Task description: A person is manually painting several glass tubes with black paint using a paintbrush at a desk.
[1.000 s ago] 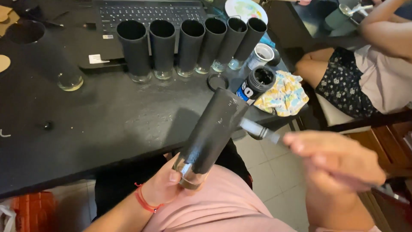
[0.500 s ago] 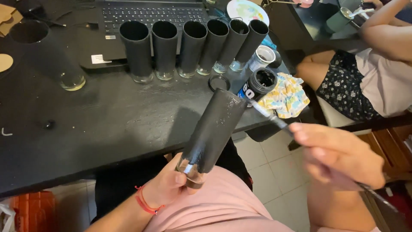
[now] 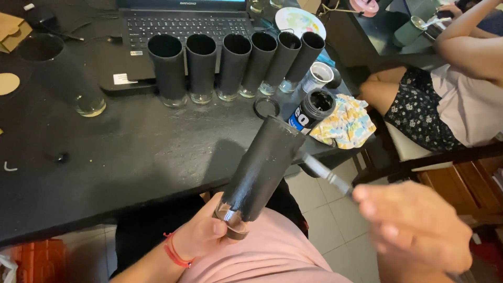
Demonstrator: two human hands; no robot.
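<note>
Left hand [image 3: 201,236] is gripping the unpainted clear base of a tall black-painted glass [image 3: 259,170], tilting it over the lap just in front of the black table [image 3: 131,157]. Right hand [image 3: 419,230] is clenching a paintbrush [image 3: 325,174] against the glass's side. Behind, six painted glasses [image 3: 236,65] are standing in a row. The glass is probably rigid, breakable and slick where wet; the bare base is the safest hold.

A black table [image 3: 105,173] with a dull, dusty top fills most of the view, and a second dark table [image 3: 387,31] stands beyond its corner. Pale floor tiles [image 3: 319,209] show below (light grey, thin joints), with brown wooden furniture [image 3: 471,183] at right.
</note>
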